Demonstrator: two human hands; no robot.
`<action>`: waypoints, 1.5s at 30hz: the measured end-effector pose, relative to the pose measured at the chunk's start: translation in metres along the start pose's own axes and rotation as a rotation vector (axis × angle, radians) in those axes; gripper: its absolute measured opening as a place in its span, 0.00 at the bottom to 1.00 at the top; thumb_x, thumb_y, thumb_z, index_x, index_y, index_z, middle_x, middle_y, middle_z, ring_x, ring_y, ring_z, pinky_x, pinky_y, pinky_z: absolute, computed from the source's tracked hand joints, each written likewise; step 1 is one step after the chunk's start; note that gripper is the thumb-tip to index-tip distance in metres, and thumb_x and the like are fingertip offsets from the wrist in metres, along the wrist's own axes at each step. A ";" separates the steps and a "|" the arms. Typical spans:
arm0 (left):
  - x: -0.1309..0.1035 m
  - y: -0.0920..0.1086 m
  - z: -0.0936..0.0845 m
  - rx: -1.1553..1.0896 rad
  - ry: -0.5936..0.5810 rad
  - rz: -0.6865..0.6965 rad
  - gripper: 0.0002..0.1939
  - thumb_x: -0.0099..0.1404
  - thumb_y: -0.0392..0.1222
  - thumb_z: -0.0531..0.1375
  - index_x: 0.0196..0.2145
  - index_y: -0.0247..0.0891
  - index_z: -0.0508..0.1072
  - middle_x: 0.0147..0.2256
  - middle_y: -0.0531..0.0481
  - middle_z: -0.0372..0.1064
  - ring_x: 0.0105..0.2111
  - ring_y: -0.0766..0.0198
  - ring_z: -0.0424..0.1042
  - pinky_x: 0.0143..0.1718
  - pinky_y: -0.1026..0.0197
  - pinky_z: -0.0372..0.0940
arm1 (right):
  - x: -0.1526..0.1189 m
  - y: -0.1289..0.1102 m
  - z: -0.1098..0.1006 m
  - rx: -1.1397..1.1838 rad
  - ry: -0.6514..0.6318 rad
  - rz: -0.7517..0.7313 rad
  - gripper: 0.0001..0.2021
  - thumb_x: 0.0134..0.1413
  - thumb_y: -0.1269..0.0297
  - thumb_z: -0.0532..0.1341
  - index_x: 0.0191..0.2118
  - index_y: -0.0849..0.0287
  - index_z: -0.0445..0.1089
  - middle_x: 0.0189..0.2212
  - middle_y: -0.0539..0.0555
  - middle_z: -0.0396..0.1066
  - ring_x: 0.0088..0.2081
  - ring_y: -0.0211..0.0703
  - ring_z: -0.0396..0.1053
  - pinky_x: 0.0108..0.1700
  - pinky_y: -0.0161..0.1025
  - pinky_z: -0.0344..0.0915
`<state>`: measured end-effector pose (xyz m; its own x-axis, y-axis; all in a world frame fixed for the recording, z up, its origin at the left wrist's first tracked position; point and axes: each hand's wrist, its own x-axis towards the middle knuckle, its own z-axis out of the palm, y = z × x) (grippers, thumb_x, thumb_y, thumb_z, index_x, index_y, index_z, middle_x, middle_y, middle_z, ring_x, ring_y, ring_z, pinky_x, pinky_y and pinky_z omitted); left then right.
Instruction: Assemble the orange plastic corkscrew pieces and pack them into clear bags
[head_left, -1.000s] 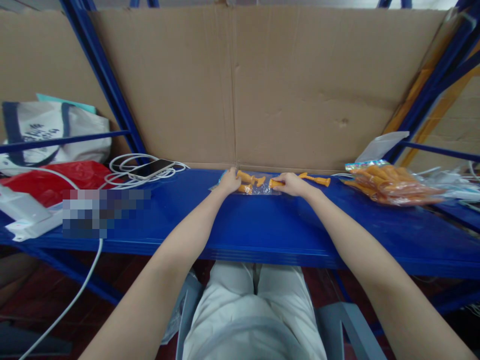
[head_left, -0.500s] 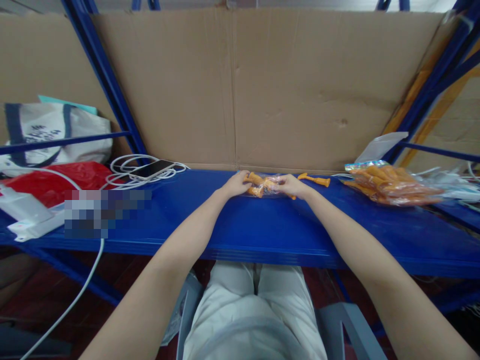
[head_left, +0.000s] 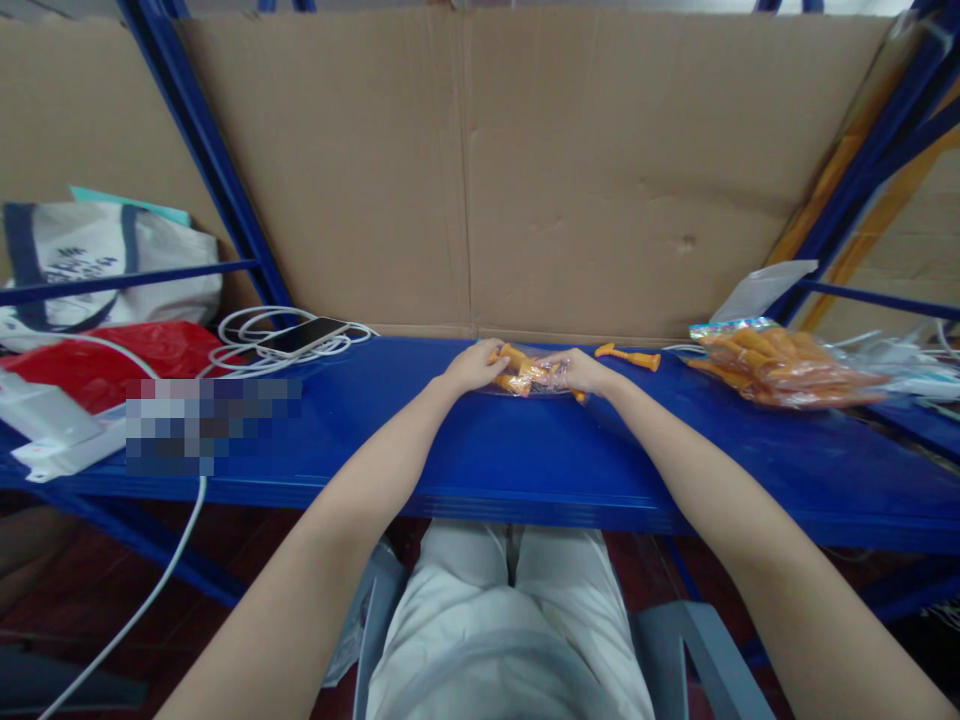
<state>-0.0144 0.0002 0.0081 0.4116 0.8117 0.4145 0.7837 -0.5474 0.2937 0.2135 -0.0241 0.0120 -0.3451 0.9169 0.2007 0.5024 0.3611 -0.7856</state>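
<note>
Between my hands, near the back of the blue table (head_left: 517, 460), lies a clear plastic bag (head_left: 556, 378) with several orange plastic pieces (head_left: 517, 362) in and around it. My left hand (head_left: 474, 366) grips the bag's left side, fingers curled over an orange piece there. On the other side my right hand (head_left: 583, 372) pinches the bag, and the end of an orange piece shows under its fingers. Just right of that hand a single slim orange piece with a flared end (head_left: 630, 356) rests on the table. The exact kind of these pieces cannot be made out.
A full clear bag of orange pieces (head_left: 780, 370) lies on the right. At left are a phone (head_left: 304, 337) on coiled white cables, a red plastic bag (head_left: 165, 350), a canvas tote (head_left: 172, 260) and a white power strip (head_left: 67, 450). Cardboard (head_left: 570, 180) walls the back.
My hands stay on the bag. The orange pieces between them have shifted slightly, and the fingers of my right hand have moved a little over the plastic.
</note>
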 end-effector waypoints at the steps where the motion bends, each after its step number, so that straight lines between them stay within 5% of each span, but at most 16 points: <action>1: 0.000 0.001 0.000 0.007 -0.003 -0.002 0.20 0.69 0.45 0.55 0.56 0.36 0.70 0.57 0.43 0.70 0.58 0.53 0.69 0.59 0.57 0.62 | 0.001 0.001 0.000 -0.023 -0.002 -0.014 0.16 0.39 0.64 0.73 0.39 0.58 0.82 0.40 0.54 0.81 0.44 0.54 0.77 0.49 0.45 0.73; 12: -0.002 0.006 -0.002 0.079 -0.017 -0.053 0.21 0.71 0.49 0.53 0.57 0.39 0.70 0.58 0.45 0.70 0.59 0.55 0.68 0.59 0.58 0.63 | 0.010 0.019 0.003 -0.046 0.025 -0.212 0.20 0.44 0.64 0.70 0.46 0.64 0.80 0.46 0.59 0.79 0.47 0.55 0.76 0.51 0.46 0.71; 17: 0.001 0.007 0.001 0.057 0.005 -0.069 0.22 0.72 0.51 0.50 0.54 0.36 0.72 0.56 0.42 0.72 0.57 0.54 0.70 0.58 0.57 0.64 | 0.014 0.022 0.011 -0.069 0.087 -0.301 0.16 0.48 0.64 0.68 0.44 0.63 0.80 0.45 0.59 0.79 0.47 0.53 0.77 0.50 0.45 0.71; 21: 0.004 0.004 0.008 0.009 0.010 -0.017 0.22 0.68 0.50 0.56 0.54 0.35 0.73 0.55 0.42 0.73 0.56 0.53 0.70 0.58 0.56 0.64 | 0.011 0.016 0.013 -0.217 0.089 -0.323 0.12 0.51 0.64 0.67 0.42 0.60 0.81 0.43 0.58 0.80 0.46 0.51 0.77 0.50 0.44 0.71; 28: 0.009 0.003 0.012 0.047 -0.084 -0.033 0.20 0.68 0.45 0.55 0.54 0.39 0.74 0.56 0.45 0.72 0.57 0.54 0.69 0.59 0.56 0.62 | 0.001 -0.005 0.001 -0.371 0.131 -0.184 0.13 0.61 0.63 0.60 0.45 0.62 0.80 0.44 0.57 0.80 0.46 0.49 0.77 0.50 0.40 0.70; 32: 0.004 0.012 0.004 0.115 -0.113 -0.253 0.23 0.70 0.51 0.51 0.57 0.43 0.71 0.57 0.44 0.71 0.57 0.50 0.69 0.56 0.51 0.64 | -0.004 -0.010 -0.010 -0.673 0.176 -0.009 0.12 0.60 0.63 0.62 0.41 0.64 0.80 0.42 0.60 0.80 0.44 0.50 0.77 0.46 0.38 0.69; 37: -0.004 0.017 -0.007 0.207 -0.094 -0.522 0.31 0.68 0.61 0.49 0.59 0.39 0.67 0.58 0.38 0.69 0.58 0.44 0.68 0.56 0.47 0.63 | -0.008 -0.013 -0.015 -0.922 0.054 0.214 0.16 0.61 0.55 0.61 0.36 0.63 0.80 0.35 0.61 0.80 0.37 0.49 0.77 0.37 0.35 0.66; 41: -0.006 0.014 -0.013 0.196 -0.101 -0.517 0.33 0.68 0.63 0.49 0.59 0.35 0.65 0.57 0.35 0.70 0.57 0.45 0.69 0.54 0.52 0.65 | -0.008 -0.019 -0.010 -0.961 0.028 0.211 0.17 0.61 0.58 0.59 0.30 0.62 0.80 0.27 0.60 0.77 0.33 0.47 0.75 0.32 0.35 0.62; 45: -0.006 0.012 -0.017 0.184 -0.081 -0.475 0.29 0.70 0.58 0.49 0.60 0.35 0.65 0.57 0.37 0.70 0.58 0.49 0.70 0.53 0.57 0.66 | -0.008 -0.024 -0.004 -0.753 -0.017 0.158 0.14 0.56 0.64 0.58 0.24 0.62 0.77 0.18 0.53 0.71 0.25 0.40 0.69 0.28 0.33 0.58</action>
<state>-0.0149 -0.0152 0.0234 0.0197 0.9792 0.2020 0.9589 -0.0757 0.2734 0.2073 -0.0396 0.0321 -0.2336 0.9666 0.1055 0.9488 0.2503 -0.1925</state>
